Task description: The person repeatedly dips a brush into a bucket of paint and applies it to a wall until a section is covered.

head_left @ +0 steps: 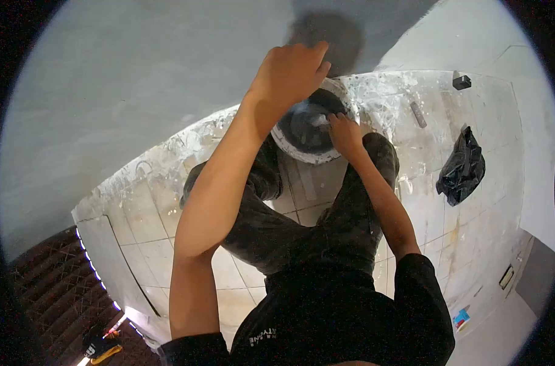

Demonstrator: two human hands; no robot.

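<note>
A round bucket (314, 157) with a white-smeared rim stands between my knees, dark inside. Over its left side, close to the grey wall (167, 55), my left hand (291, 72) is raised with the back of the hand toward me. Its fingers are curled and whatever they hold is hidden. My right hand (345, 131) is at the bucket's right rim, fingers closed and pointing inward. A pale, whitish patch shows in the bucket beside those fingertips; I cannot tell what this hand grips.
White splatter covers the tiled floor (423, 152) along the wall. To the right lie a black plastic bag (462, 168), a small black box (462, 82) and a narrow grey bar (418, 114). A blue-and-white packet (461, 318) lies lower right; a brown slatted shutter (58, 287) is lower left.
</note>
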